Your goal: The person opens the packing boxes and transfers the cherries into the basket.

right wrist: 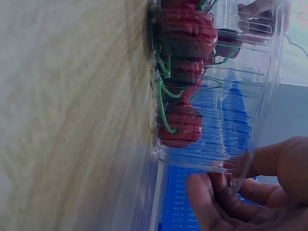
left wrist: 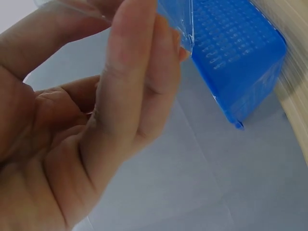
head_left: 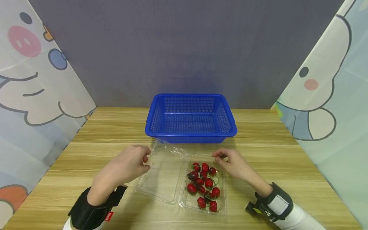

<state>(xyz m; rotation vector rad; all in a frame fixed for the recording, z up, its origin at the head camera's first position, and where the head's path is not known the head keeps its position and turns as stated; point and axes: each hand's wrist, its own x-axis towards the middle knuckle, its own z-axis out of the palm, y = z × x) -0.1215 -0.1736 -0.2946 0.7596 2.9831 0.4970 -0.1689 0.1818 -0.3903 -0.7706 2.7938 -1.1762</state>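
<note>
A clear plastic clamshell box [head_left: 184, 209] lies opened on the table, with several red cherries [head_left: 209, 182] with green stems in its right half. My left hand [head_left: 129, 164] pinches the left edge of the raised, see-through lid [head_left: 162, 182]; in the left wrist view a strip of the clear plastic runs by the thumb and fingers [left wrist: 130, 62]. At the far right corner of the box, my right hand [head_left: 234, 163] pinches the rim. The right wrist view shows its fingers [right wrist: 264, 159] on both sides of that clear rim, beyond a cherry [right wrist: 180, 130].
A blue perforated basket [head_left: 189, 134] stands behind the clamshell, close to its far edge. The wooden table [head_left: 273, 159] meets a grey wall [head_left: 184, 48] at the back. Panels with cartoon prints [head_left: 316, 105] stand at both sides.
</note>
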